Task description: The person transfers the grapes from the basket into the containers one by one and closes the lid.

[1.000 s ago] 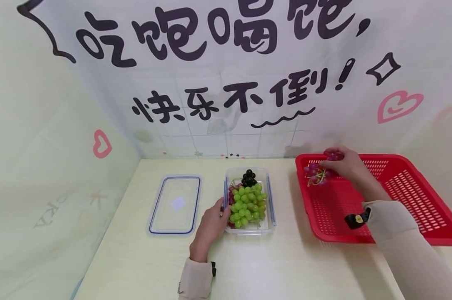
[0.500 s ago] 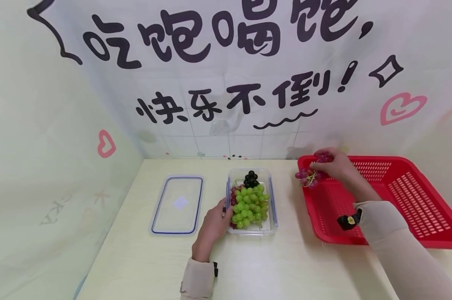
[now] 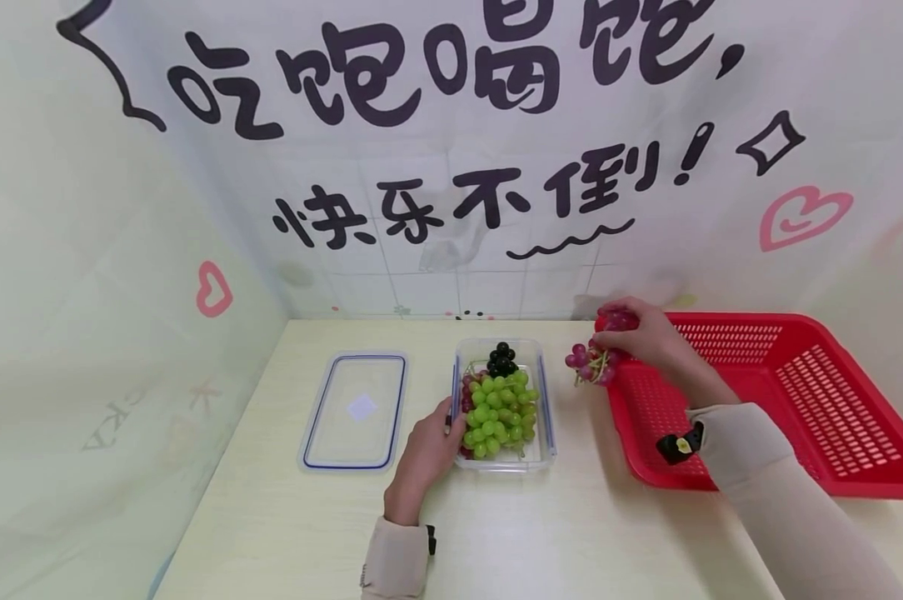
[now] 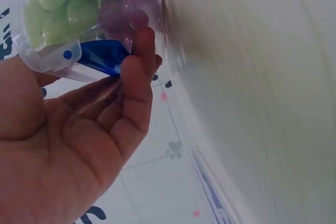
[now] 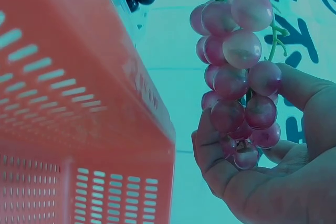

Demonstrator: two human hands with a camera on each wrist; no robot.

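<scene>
My left hand [image 3: 424,454] holds the left side of a clear plastic food container [image 3: 507,465]. In the left wrist view, its fingertips are at the container's blue latch flap [image 4: 102,56]. Inside lie a bunch of green grapes [image 3: 500,412], a small bunch of black grapes [image 3: 501,358] and red grapes [image 3: 467,392] partly hidden under the green ones. With its thumb and fingers my right hand [image 3: 650,340] grips a bunch of red grapes [image 5: 231,85], held in the air at the left rim of a red basket [image 3: 736,379]. Its green stem shows at one end.
A clear lid [image 3: 361,412] with a blue seal lies left of the container on the pale table [image 3: 271,517]. The basket with slotted walls fills the right side. A printed cloth wall [image 3: 436,150] stands close behind the table.
My right hand has moved left with the red grapes, from over the basket to its left rim. My left hand stays on the container; the view has shifted slightly.
</scene>
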